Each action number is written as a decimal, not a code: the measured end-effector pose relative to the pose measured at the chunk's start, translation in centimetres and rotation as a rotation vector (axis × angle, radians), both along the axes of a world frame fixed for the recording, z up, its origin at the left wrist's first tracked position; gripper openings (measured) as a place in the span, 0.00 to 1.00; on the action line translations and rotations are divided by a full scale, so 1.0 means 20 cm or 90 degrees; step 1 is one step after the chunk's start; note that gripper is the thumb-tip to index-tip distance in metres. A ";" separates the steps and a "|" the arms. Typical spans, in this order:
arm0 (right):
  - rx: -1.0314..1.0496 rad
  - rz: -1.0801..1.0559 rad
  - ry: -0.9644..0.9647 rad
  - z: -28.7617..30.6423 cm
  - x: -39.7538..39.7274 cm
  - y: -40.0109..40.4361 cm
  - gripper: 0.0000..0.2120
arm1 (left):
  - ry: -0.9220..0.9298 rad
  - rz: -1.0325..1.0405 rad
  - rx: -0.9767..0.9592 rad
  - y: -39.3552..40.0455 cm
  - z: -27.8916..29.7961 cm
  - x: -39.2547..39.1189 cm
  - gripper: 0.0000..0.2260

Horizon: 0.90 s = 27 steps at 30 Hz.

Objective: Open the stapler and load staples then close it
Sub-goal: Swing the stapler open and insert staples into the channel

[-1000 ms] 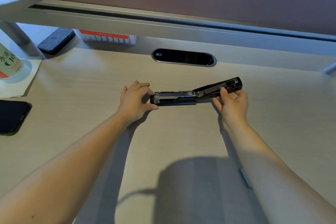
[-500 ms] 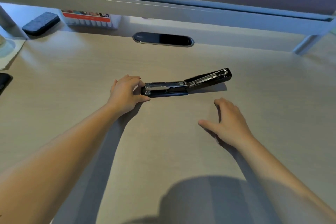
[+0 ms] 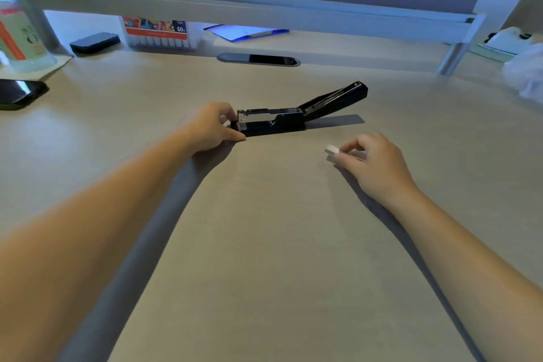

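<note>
A black stapler (image 3: 282, 122) lies on the wooden desk (image 3: 264, 244), its top arm swung open and pointing up to the right, the metal staple channel exposed. My left hand (image 3: 210, 126) grips the stapler's left front end, thumb on the near side of the base. My right hand (image 3: 373, 164) hovers low over the desk to the right and nearer to me than the stapler. A small pale strip of staples (image 3: 332, 150) is pinched between its thumb and fingers.
A dark phone (image 3: 17, 92) lies at the left edge. Behind are a black eraser (image 3: 94, 42), a marker box (image 3: 160, 32), a blue clipboard (image 3: 249, 32) and an oval cable slot (image 3: 258, 59). White crumpled material (image 3: 526, 73) sits at the far right.
My right hand let go of the stapler's open arm, drew back towards me and now holds a staple strip. My left hand stayed on the stapler. The camera view shifted.
</note>
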State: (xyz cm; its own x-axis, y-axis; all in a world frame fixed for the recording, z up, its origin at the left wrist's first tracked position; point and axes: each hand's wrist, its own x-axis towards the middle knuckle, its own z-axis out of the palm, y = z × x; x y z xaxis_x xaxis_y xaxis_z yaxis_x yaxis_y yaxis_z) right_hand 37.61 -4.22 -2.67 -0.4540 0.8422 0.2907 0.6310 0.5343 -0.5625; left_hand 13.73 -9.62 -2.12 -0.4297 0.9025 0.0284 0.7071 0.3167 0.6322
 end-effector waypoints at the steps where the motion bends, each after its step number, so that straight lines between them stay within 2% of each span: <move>1: -0.008 0.013 0.036 0.02 0.00 -0.05 0.06 | -0.011 -0.001 0.009 -0.05 0.00 0.03 0.17; 4: -0.031 0.075 0.109 0.06 -0.02 -0.20 0.04 | -0.044 -0.004 0.020 -0.21 -0.01 0.10 0.17; 9: 0.000 0.156 0.135 0.09 -0.10 -0.38 0.05 | 0.005 -0.043 0.009 -0.40 -0.03 0.13 0.14; 16: 0.035 0.177 0.101 0.10 -0.21 -0.41 0.08 | 0.036 -0.102 -0.002 -0.52 -0.03 0.19 0.16; 18: 0.026 0.221 0.069 0.06 -0.37 -0.43 0.08 | 0.037 -0.076 0.004 -0.57 -0.06 0.10 0.16; 27: 0.001 0.233 0.035 0.10 -0.32 -0.43 0.09 | 0.074 -0.102 0.027 -0.57 -0.03 0.13 0.17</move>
